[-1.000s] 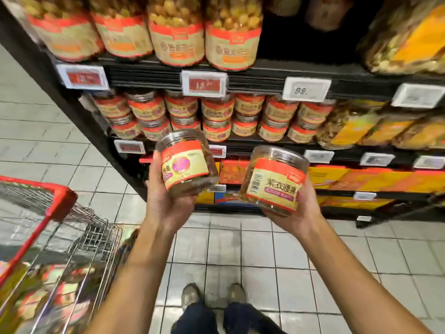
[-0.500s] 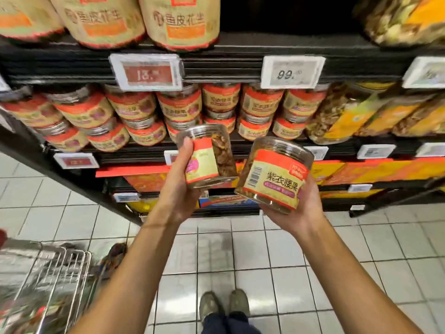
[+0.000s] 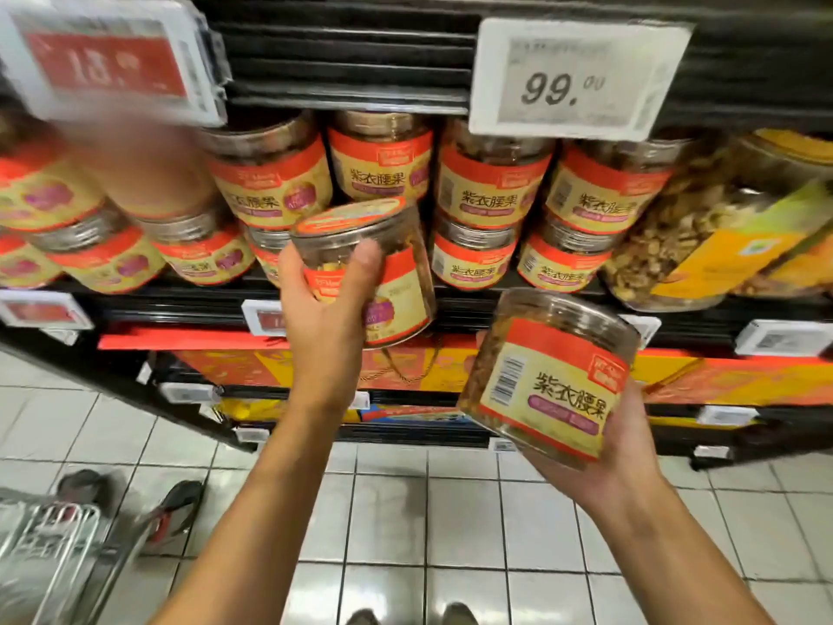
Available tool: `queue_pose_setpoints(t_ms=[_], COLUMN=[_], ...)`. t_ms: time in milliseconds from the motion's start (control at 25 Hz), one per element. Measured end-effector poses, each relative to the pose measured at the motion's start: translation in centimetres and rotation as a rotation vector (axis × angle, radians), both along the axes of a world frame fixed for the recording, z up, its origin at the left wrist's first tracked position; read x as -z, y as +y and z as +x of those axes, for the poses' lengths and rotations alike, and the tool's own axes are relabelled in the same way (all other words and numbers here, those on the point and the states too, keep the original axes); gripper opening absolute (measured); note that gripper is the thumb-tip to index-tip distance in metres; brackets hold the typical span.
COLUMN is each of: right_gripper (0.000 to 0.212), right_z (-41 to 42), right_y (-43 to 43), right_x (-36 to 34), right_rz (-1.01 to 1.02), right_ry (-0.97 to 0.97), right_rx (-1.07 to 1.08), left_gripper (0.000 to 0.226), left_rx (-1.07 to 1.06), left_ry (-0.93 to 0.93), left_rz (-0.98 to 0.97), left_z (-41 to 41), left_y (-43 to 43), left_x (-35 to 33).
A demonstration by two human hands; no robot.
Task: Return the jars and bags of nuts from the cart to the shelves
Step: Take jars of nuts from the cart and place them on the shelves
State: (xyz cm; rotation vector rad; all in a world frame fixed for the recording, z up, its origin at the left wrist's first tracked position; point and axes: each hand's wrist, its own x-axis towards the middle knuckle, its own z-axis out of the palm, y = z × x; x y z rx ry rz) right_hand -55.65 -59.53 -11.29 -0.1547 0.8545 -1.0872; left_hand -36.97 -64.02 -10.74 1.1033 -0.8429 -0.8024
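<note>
Head view.

- Left hand is seen clamped on a nut jar: the thumb is laid across the clear wall just under the lid, and the other fingers are hidden behind the jar.
- This jar is held tilted, lid towards the camera, raised in front of the shelf and close against the stacked jars of the same red-and-cream label. Contact with them cannot be judged.
- Right hand is curled round a second jar from beneath and behind. The jar is cradled in the palm, tilted, with label and barcode turned to the camera.
- The second jar is held lower, below the shelf edge and apart from it.
- A white price tag marked 99.00 is clipped to the shelf above, and a red tag, blurred, is seen at upper left.
- Larger jars with yellow labels are ranged at the right.
- The cart is glimpsed at lower left on the tiled floor.
</note>
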Motion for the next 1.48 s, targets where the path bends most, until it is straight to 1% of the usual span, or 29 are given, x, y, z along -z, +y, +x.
queue_pose_setpoints(t_ms=[40, 80, 160, 240, 280, 320, 440, 560, 640, 720, 760, 800, 840, 880, 920, 1000, 1080, 1240, 1360, 1400, 1440, 1480], right_gripper=[0.051, 0.047, 0.035, 0.039, 0.036, 0.034, 0.058, 0.059, 0.059, 0.059, 0.059, 0.058, 0.058, 0.060, 0.062, 0.065, 0.065, 0.062, 0.057, 0.057, 0.057, 0.058], right_z=[-0.3, -0.5, -0.6, -0.8, -1.0, -1.1, -1.7, -1.4, -1.4, -1.3, -1.2, -1.0, -0.9, -0.7, -0.5, 0.0, 0.3, 0.6, 1.0, 1.1, 1.3, 1.4], right_y=[0.4, 0.8, 1.2, 1.4, 1.3, 1.2, 0.8, 0.4, 0.2, 0.3, 0.3, 0.4, 0.3, 0.1, -0.1, -0.7, -1.2, -2.0, -2.3, -2.4, -2.5, -2.7], right_x=[0.8, 1.2, 2.0, 2.7, 3.1, 3.5, 4.5, 4.4, 4.4, 4.2, 4.0, 3.8, 3.7, 3.3, 3.0, 2.6, 2.5, 2.3, 2.1, 2.1, 1.9, 1.7], right_rz=[0.010, 0.006, 0.005, -0.001, 0.002, 0.007, 0.040, 0.028, 0.051, 0.074, 0.078, 0.084, 0.088, 0.084, 0.075, 0.050, 0.034, 0.028, 0.014, 0.005, -0.013, -0.037], right_ry=[0.000, -0.002, -0.032, -0.058, -0.073, -0.077, -0.086, -0.076, -0.064, -0.070, -0.076, -0.079, -0.079, -0.079, -0.083, -0.075, -0.062, -0.041, -0.041, -0.036, -0.023, -0.001], right_rx=[-0.030, -0.059, -0.104, -0.135, -0.130, -0.129, -0.107, -0.114, -0.115, -0.109, -0.105, -0.097, -0.083, -0.072, -0.063, -0.042, -0.018, -0.005, -0.009, -0.005, -0.002, -0.002], left_gripper=[0.042, 0.046, 0.066, 0.084, 0.087, 0.089, 0.092, 0.094, 0.099, 0.097, 0.089, 0.077, 0.064, 0.053, 0.048, 0.053, 0.062, 0.065, 0.062, 0.056, 0.047, 0.037], left_rx=[-0.022, -0.046, -0.116, -0.159, -0.163, -0.163, -0.156, -0.108, -0.064, -0.093, -0.152, -0.232, -0.297, -0.312, -0.275, -0.147, -0.095, -0.091, -0.035, -0.018, -0.040, -0.091], left_ry=[-0.043, -0.070, -0.171, -0.288, -0.322, -0.351, -0.410, -0.475, -0.482, -0.452, -0.473, -0.564, -0.710, -0.875, -1.031, -1.270, -1.373, -1.374, -1.389, -1.343, -1.222, -1.007], left_rz=[-0.025, -0.042, -0.060, -0.056, -0.049, -0.045, 0.008, 0.076, 0.093, 0.052, 0.000, -0.056, -0.098, -0.127, -0.140, -0.130, -0.097, -0.012, -0.013, -0.008, 0.008, 0.045], left_z=[-0.3, -0.5, -0.7, -1.1, -1.3, -1.5, -2.1, -1.9, -1.6, -1.5, -1.4, -1.5, -1.6, -1.8, -2.0, -2.3, -2.3, -1.9, -1.5, -1.4, -1.3, -1.1], left_y=[-0.2, -0.4, -1.2, -2.0, -2.4, -2.7, -3.0, -3.0, -2.7, -1.4, -0.4, 0.9, 2.2, 3.4, 4.3, 4.7, 3.8, 2.2, 1.4, 1.5, 2.0, 2.3], left_x=[0.5, 1.0, 1.8, 2.6, 2.9, 3.1, 3.9, 4.3, 3.9, 3.6, 3.8, 4.3, 4.9, 5.7, 6.4, 7.6, 8.0, 7.5, 6.6, 6.3, 5.8, 5.3])
